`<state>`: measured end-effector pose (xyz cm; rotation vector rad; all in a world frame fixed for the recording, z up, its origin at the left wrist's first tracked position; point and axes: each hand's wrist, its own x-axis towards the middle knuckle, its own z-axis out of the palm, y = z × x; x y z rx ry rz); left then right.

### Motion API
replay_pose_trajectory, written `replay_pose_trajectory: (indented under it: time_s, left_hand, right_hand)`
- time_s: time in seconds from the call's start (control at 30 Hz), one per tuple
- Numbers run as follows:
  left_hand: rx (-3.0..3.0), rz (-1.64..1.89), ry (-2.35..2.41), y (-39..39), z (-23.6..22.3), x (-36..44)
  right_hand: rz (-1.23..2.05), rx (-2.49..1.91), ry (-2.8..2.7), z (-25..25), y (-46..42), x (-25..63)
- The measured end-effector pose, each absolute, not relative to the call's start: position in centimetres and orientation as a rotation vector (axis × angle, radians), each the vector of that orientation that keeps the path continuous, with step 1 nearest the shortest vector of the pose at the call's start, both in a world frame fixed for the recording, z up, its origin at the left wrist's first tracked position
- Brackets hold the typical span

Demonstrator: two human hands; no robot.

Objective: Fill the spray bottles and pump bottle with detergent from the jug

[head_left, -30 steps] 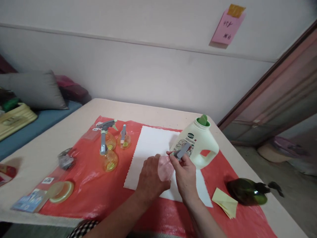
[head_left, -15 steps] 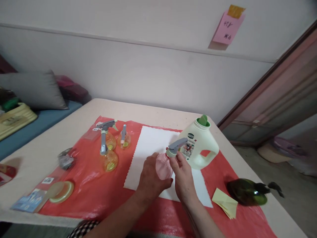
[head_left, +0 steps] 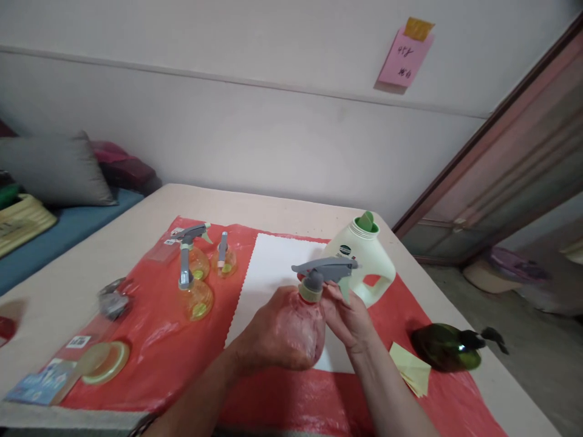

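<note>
A pink see-through spray bottle (head_left: 310, 331) with a grey trigger head stands upright in the air over the white sheet (head_left: 282, 249). My left hand (head_left: 268, 337) wraps round its body from the left. At its neck, on the right, my right hand (head_left: 348, 315) is closed, its fingertips partly hidden behind the collar and the pale green trigger. Just beyond is a cream detergent jug (head_left: 376, 267) with a green spout. Yellow spray bottles, one in front (head_left: 197, 300), one behind it (head_left: 195, 258) and a smaller one (head_left: 224, 261), stand to the left.
A red plastic sheet (head_left: 159, 358) covers much of the table. On its left lie a round lid (head_left: 109, 364), a blue-printed packet (head_left: 43, 382) and a crumpled grey item (head_left: 113, 298). At the right are yellow paper slips (head_left: 412, 367) and a dark green pump bottle (head_left: 446, 347) on its side.
The pink spray bottle has come closer to me and turned, so its trigger head now shows side-on, nozzle to the right. Both hands moved with it, and the view shifted slightly.
</note>
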<state>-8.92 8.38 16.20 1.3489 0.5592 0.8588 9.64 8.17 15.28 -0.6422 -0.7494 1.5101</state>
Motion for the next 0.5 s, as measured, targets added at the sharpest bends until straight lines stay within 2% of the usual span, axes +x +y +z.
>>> replay_pose_trajectory:
  time_s: [0.23,0.5]
  left_hand:
    - [1.119,0.483,0.265,7.8,15.5,-8.2]
    - [1.084,0.535,0.400,7.7,15.3,-7.9]
  right_hand:
    - [1.576,-0.614,-0.881,18.3,5.3,10.3]
    - [1.413,-0.697,-0.988,16.8,6.3,10.6]
